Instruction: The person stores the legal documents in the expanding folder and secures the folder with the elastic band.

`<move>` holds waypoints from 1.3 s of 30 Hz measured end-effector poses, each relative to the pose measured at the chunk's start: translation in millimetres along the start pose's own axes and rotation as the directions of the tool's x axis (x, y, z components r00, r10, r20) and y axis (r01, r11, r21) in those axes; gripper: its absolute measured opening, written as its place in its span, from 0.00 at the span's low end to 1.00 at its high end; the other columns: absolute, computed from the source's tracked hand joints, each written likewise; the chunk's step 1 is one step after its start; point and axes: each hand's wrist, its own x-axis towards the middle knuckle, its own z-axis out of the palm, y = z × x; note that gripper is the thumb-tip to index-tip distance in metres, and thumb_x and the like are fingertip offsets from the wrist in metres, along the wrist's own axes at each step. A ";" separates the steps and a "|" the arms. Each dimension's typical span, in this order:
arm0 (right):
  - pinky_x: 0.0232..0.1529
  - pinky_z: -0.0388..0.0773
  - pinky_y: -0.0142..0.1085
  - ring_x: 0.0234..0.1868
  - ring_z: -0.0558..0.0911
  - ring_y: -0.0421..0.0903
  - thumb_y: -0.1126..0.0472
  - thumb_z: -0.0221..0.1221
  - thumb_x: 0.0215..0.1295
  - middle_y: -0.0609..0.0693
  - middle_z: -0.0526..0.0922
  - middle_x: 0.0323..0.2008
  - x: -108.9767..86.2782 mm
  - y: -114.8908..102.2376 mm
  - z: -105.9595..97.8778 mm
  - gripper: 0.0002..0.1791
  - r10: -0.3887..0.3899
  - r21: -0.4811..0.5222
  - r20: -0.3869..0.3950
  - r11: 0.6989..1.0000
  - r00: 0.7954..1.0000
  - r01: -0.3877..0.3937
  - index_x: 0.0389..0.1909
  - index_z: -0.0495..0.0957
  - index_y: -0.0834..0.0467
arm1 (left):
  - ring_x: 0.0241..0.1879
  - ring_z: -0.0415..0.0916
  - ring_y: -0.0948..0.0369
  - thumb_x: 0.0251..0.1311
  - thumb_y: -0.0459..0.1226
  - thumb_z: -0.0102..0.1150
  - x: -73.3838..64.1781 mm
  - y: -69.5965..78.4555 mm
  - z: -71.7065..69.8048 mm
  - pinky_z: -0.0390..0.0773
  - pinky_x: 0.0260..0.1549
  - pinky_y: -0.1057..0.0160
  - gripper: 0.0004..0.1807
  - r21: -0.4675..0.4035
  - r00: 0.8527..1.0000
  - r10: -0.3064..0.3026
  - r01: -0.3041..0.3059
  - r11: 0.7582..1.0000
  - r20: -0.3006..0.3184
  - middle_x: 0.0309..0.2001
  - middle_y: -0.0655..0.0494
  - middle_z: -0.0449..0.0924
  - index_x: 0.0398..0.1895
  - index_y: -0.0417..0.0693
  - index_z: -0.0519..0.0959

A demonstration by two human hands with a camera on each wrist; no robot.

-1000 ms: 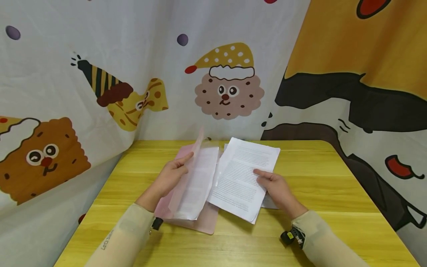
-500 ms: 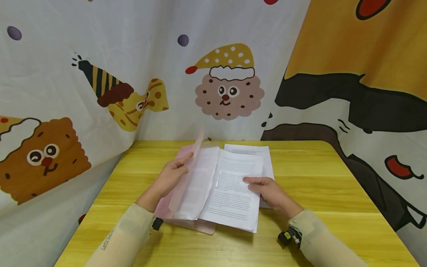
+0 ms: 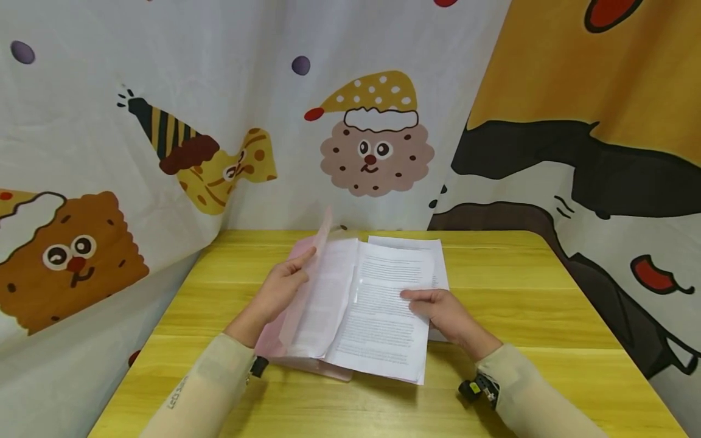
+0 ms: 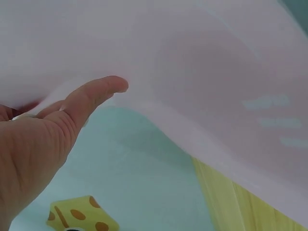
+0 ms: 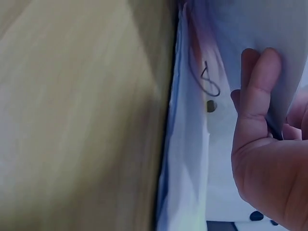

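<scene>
A pink folder (image 3: pixel 271 342) lies open on the table, with clear sleeves and printed pages inside. My left hand (image 3: pixel 278 293) holds its raised translucent pink cover (image 3: pixel 304 298); in the left wrist view the thumb lies against this cover and the other fingers are mostly hidden. My right hand (image 3: pixel 448 313) pinches the right edge of several printed sheets (image 3: pixel 378 340). Their left edge lies along the clear sleeve, and I cannot tell how far inside it they are. From the right wrist, fingers (image 5: pixel 260 91) show on both sides of the paper (image 5: pixel 288 29).
Another printed paper (image 3: pixel 441 274) lies on the wooden table (image 3: pixel 509 292), partly beneath the held sheets and right hand. A patterned curtain (image 3: pixel 263 201) hangs behind the table's far edge.
My right hand has brought the sheets left and down against the folder's sleeve, then barely shifted them. The paper underneath has come into fuller view. My left hand stays nearly still.
</scene>
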 end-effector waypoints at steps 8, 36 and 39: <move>0.44 0.89 0.38 0.45 0.91 0.44 0.66 0.55 0.77 0.66 0.86 0.61 3.4 -10.1 5.3 0.23 -0.044 0.015 0.041 0.999 0.998 0.044 0.68 0.77 0.71 | 0.86 0.46 0.54 0.74 0.30 0.43 1.5 -3.4 5.1 0.54 0.83 0.45 0.34 0.026 1.000 0.020 -0.020 0.999 0.012 0.85 0.55 0.58 0.83 0.42 0.60; 0.39 0.89 0.39 0.42 0.91 0.46 0.67 0.56 0.72 0.67 0.88 0.56 10.5 -21.4 -9.3 0.22 -0.037 -0.097 0.045 0.994 0.998 0.041 0.63 0.82 0.71 | 0.86 0.48 0.52 0.75 0.30 0.42 1.4 -2.8 6.6 0.54 0.83 0.44 0.33 0.062 0.998 0.060 -0.060 0.996 0.007 0.84 0.53 0.59 0.83 0.41 0.60; 0.40 0.88 0.38 0.42 0.90 0.45 0.67 0.56 0.71 0.67 0.88 0.56 8.8 -18.4 -9.7 0.22 -0.029 -0.108 0.019 0.994 0.999 0.030 0.62 0.83 0.71 | 0.86 0.49 0.54 0.75 0.30 0.42 1.4 -3.4 6.8 0.55 0.82 0.45 0.33 0.058 0.998 0.059 -0.058 0.997 -0.001 0.84 0.53 0.59 0.83 0.41 0.60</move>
